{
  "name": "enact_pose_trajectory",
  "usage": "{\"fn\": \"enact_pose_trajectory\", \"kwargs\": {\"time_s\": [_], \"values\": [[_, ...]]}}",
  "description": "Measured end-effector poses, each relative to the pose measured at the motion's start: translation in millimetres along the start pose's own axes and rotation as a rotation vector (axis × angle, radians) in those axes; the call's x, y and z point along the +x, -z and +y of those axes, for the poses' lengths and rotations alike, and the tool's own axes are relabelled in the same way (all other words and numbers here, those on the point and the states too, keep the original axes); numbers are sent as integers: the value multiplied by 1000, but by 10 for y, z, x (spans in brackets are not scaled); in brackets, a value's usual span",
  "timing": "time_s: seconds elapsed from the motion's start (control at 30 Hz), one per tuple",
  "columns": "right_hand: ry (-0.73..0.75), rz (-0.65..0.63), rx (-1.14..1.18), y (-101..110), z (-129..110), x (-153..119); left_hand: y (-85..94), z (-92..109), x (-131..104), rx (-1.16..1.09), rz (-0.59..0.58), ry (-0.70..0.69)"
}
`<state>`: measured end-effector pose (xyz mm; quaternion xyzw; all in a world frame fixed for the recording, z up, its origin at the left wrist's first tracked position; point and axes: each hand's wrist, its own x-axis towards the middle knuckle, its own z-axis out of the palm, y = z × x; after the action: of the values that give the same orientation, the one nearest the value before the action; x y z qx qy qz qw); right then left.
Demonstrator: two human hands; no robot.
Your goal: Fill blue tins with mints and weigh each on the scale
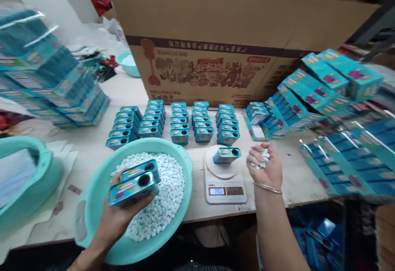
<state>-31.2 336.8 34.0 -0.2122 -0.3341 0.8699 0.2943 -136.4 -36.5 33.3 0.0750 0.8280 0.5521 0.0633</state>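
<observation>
My left hand (pixel 119 217) is wrapped round two blue tins (pixel 132 188) with round openings on top, above a turquoise basin (pixel 185 168) of small white candies (pixel 166 188). My right hand (pixel 265 166), palm up and fingers curled, holds several white candies (pixel 263 158) just right of the scale. One blue tin (pixel 226 155) stands on the round plate of the white scale (pixel 226 190), whose display is lit. Behind the basin and scale, several rows of upright blue tins (pixel 179 133) stand on the table (pixel 197 180).
A large cardboard box (pixel 216 19) stands behind the rows. Stacked blue packs (pixel 46 73) are at the left, more teal boxes (pixel 324 85) and wrapped packs (pixel 348 155) at the right. Another turquoise basin (pixel 46 176) sits far left. Blue tins (pixel 321 238) lie below the table edge.
</observation>
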Motion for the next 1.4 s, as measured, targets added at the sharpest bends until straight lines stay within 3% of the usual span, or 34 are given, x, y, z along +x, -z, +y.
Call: {"fn": "enact_pose_trajectory", "kwargs": {"time_s": [0.17, 0.23, 0.33, 0.43, 0.53, 0.63, 0.7, 0.73, 0.8, 0.9, 1.0, 1.1, 1.2, 1.4], "values": [[-57, -8, 81, 125, 117, 65, -302, 91, 378, -134, -216, 14], [-66, -11, 100, 163, 148, 74, -417, 10, 505, -135, -302, 14], [-73, -6, 151, 249, 165, 88, -517, -167, 606, -100, -341, 40], [-52, 24, 181, 296, 153, 98, -460, -292, 580, 15, -316, 46], [-37, 78, 215, 217, 129, 118, -291, -310, 489, 230, -275, -40], [-29, 127, 265, 35, 121, 178, -188, -157, 410, 373, -163, -236], [-1, 164, 269, -97, 132, 232, -248, 67, 374, 414, -78, -449], [15, 179, 261, -158, 142, 257, -331, 203, 364, 414, -84, -552], [55, 205, 226, -261, 166, 298, -606, 480, 370, 399, -258, -697], [141, 230, 144, -360, 200, 329, -1224, 770, 455, 345, -541, -752], [221, 242, 51, -400, 222, 341, -1865, 866, 565, 370, -673, -754], [259, 258, -26, -400, 245, 351, -2291, 876, 620, 440, -705, -707], [281, 271, -78, -382, 281, 357, -2454, 875, 626, 429, -735, -634], [291, 283, -105, -357, 343, 346, -2449, 850, 615, 302, -742, -535]]}}
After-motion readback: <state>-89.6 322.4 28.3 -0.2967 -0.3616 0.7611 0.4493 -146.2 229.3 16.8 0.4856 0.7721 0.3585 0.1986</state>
